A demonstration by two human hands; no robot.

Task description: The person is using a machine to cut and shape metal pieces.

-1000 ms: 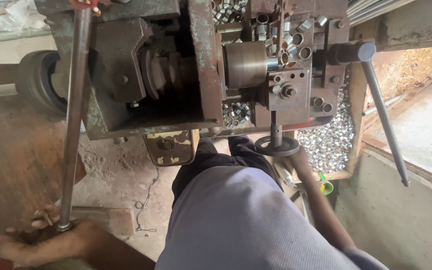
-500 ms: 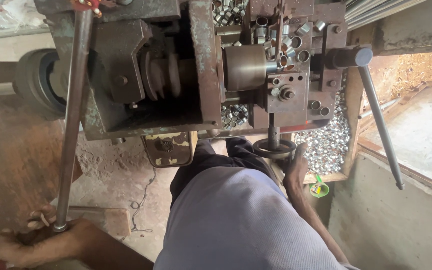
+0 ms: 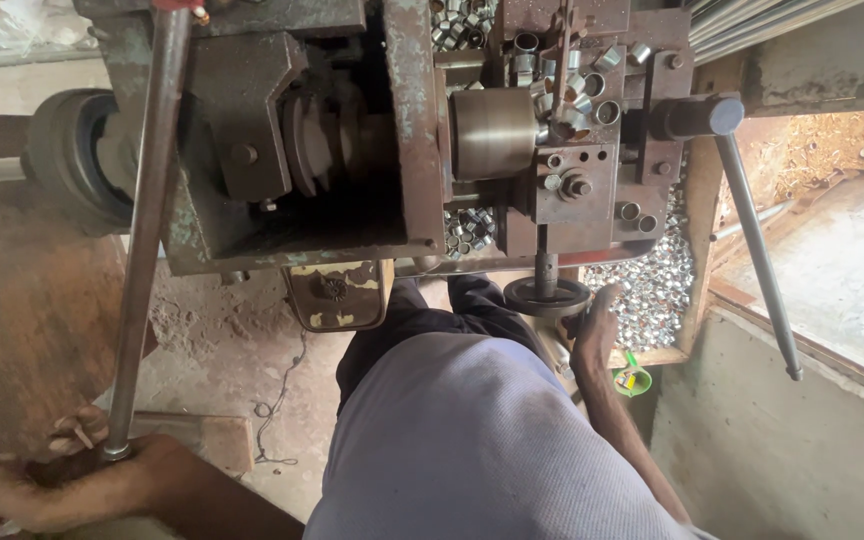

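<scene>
I look down on a worn metal lathe (image 3: 402,130) with a steel chuck cylinder (image 3: 492,133). My left hand (image 3: 62,480) grips the lower end of a long steel bar (image 3: 147,220) that runs up into the machine's left side. At the machine's front edge my right hand (image 3: 592,325) rests on a small dark handwheel (image 3: 547,295); I cannot tell whether its fingers close around the rim. Several small metal rings (image 3: 562,70) lie on top of the machine.
A long lever (image 3: 757,250) with a round knob slants down on the right. A heap of small shiny rings (image 3: 657,285) fills a tray below the machine. A belt pulley (image 3: 77,160) sticks out at left. A concrete ledge (image 3: 852,270) lies at right.
My right hand has come up from beside the handwheel onto its rim. The long lever on the right has swung slightly left. My left hand keeps its hold on the bar.
</scene>
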